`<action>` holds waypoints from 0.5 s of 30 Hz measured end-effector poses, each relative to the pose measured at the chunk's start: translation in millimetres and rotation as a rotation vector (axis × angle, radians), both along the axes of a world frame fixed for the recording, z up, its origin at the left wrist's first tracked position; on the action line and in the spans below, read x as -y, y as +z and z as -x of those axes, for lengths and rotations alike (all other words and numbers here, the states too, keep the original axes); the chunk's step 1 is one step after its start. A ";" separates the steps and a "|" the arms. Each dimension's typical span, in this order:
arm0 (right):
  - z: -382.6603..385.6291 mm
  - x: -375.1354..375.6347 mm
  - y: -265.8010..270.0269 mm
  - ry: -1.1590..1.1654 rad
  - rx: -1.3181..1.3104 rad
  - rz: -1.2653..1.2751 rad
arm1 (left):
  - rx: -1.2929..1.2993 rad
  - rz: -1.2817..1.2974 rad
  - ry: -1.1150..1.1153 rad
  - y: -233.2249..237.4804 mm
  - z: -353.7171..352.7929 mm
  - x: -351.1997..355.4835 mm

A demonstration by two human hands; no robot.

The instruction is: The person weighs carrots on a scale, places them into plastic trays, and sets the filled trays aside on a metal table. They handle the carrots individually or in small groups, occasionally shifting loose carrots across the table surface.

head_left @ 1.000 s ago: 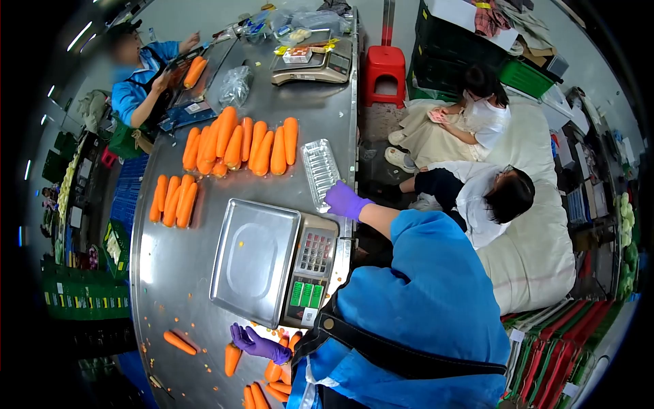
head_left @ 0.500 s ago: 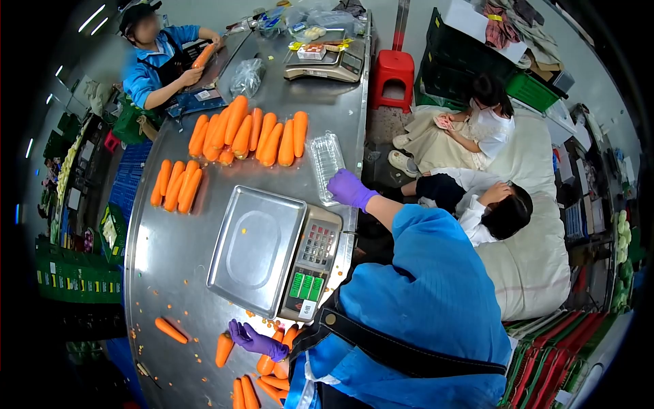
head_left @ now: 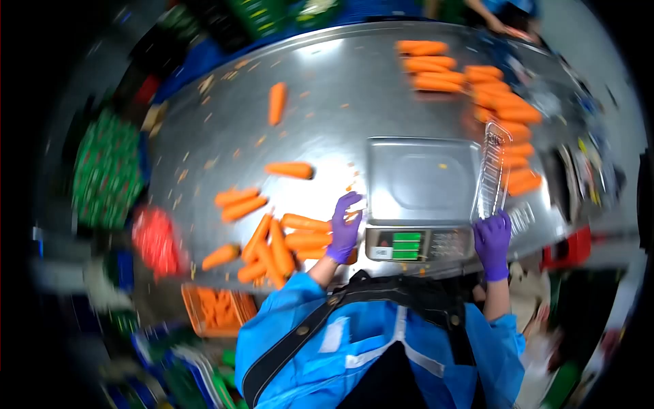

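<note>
So far the centre scale pan [head_left: 422, 178] is bare; the right hand [head_left: 492, 238] pinches an empty clear tray [head_left: 494, 167], and the left hand [head_left: 344, 228] spreads above lower-left carrots [head_left: 286, 242].

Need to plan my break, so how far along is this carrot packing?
Done: carrots lie lined up in rows beyond the scale. In hand: the right hand holds an empty clear tray beside the scale pan; the left hand reaches the loose carrot pile. Left: the pan holds no carrot, the tray unfilled, the pile unsorted.
</note>
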State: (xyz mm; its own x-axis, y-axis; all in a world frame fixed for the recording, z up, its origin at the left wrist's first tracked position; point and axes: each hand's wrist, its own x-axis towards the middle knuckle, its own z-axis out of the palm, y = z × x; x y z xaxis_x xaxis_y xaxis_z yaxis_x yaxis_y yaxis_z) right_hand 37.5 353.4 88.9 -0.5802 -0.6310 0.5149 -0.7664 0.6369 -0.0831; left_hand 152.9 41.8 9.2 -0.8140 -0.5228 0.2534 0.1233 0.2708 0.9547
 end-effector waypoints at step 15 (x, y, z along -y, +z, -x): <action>21.3 25.8 -16.5 0.110 0.252 -0.202 | 1.249 1.009 0.383 -49.0 -86.2 278.0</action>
State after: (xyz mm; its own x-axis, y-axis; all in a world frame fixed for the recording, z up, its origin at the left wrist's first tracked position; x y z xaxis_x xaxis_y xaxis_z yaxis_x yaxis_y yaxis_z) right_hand 16.1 327.6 72.3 -0.5958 -0.7718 0.2223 -0.8031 0.5742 -0.1589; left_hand 239.1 -236.1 -39.8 -0.6336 -0.7698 -0.0775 -0.7537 0.6367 -0.1629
